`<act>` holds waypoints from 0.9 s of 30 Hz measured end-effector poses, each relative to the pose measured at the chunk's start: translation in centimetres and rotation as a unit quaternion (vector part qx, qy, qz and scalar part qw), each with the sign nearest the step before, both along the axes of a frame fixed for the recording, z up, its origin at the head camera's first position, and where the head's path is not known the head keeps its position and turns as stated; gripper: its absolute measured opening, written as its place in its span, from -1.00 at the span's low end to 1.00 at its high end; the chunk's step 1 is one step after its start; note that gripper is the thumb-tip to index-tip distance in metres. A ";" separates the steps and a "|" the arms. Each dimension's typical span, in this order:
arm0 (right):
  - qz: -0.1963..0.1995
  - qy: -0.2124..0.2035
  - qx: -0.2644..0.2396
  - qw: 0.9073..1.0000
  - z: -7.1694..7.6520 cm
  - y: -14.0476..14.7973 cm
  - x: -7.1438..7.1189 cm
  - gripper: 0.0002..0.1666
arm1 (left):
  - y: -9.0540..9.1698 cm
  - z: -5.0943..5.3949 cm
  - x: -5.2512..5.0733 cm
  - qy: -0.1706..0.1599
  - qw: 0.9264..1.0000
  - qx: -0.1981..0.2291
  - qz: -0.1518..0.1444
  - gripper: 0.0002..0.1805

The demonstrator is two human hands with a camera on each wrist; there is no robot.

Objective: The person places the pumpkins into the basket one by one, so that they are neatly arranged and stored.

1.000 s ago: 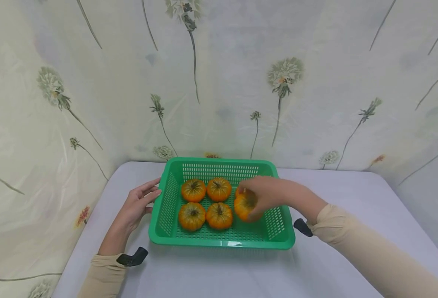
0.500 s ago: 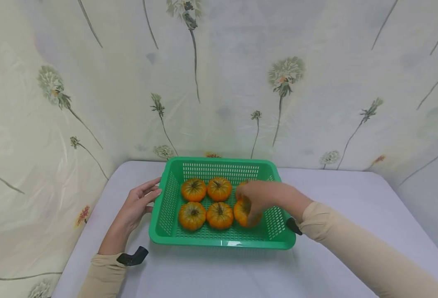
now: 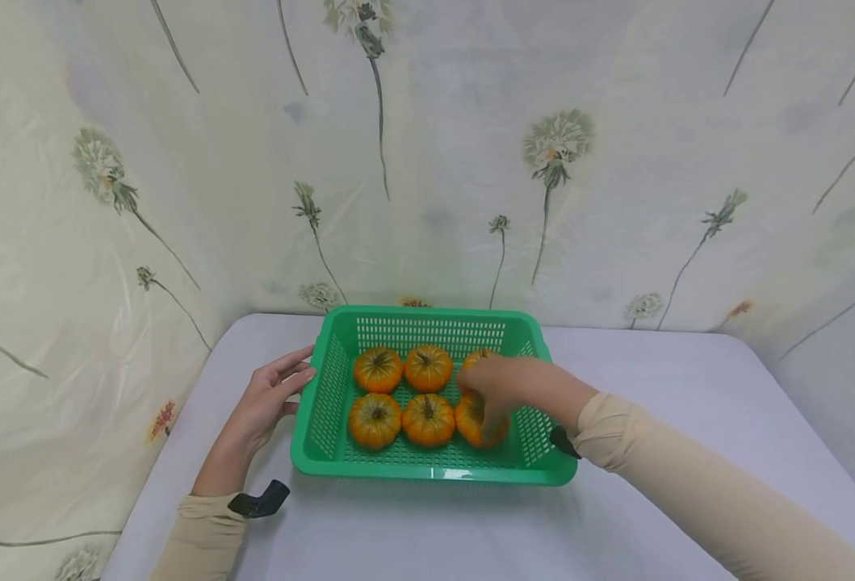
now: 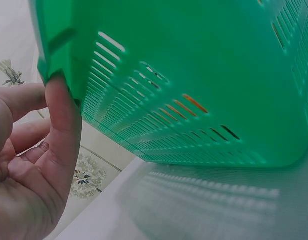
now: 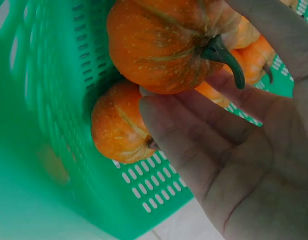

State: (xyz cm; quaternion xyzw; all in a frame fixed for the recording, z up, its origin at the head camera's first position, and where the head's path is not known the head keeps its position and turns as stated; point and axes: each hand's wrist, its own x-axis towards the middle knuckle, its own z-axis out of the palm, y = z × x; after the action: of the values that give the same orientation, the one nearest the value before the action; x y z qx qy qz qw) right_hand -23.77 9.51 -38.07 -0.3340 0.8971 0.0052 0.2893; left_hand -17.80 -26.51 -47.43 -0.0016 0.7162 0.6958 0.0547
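A green plastic basket [image 3: 430, 474] holds several small orange pumpkins in two rows. Inside its right end, my right hand [image 3: 503, 383] holds the near-right pumpkin [image 3: 473, 421] between thumb and fingers. That pumpkin [image 5: 158, 47] shows a curved green stem in the right wrist view, with the fingers [image 5: 178, 130] against its side. Behind it, the far-right pumpkin [image 3: 479, 355] is partly hidden by the hand. My left hand [image 3: 263, 403] grips the basket's left rim; in the left wrist view, fingertips [image 4: 59, 95] press at the rim's edge.
Left of the held pumpkin lie a near-middle pumpkin [image 3: 429, 421], a near-left one [image 3: 375, 422], a far-middle one [image 3: 428, 369] and a far-left one [image 3: 379, 370]. A white-covered table [image 3: 412, 532] bears the basket. A flower-printed curtain [image 3: 442, 161] hangs behind.
My right hand has lowered the pumpkin into the near-right spot, moving slightly left and toward me. More of the far-right pumpkin shows. The left hand and basket have stayed put.
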 end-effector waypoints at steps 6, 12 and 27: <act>-0.003 0.002 0.018 1.000 -0.3 -0.4 0.1 -0.43 | 0.0 0.0 -0.1 -0.003 1.000 -0.002 0.002 -0.38; -0.012 -0.005 0.027 1.000 -0.7 -0.5 0.5 -0.42 | -0.1 0.0 0.0 -0.002 1.000 -0.002 0.001 -0.38; 0.005 0.008 0.026 1.000 -1.0 -0.6 0.5 -0.40 | 0.0 0.0 0.0 0.000 1.000 -0.003 0.005 -0.38</act>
State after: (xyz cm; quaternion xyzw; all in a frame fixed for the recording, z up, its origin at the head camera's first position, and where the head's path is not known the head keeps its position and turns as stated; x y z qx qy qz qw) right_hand -23.31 8.92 -39.10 -0.3310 0.8971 0.0321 0.2909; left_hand -17.78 -26.55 -47.39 -0.0050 0.7185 0.6937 0.0511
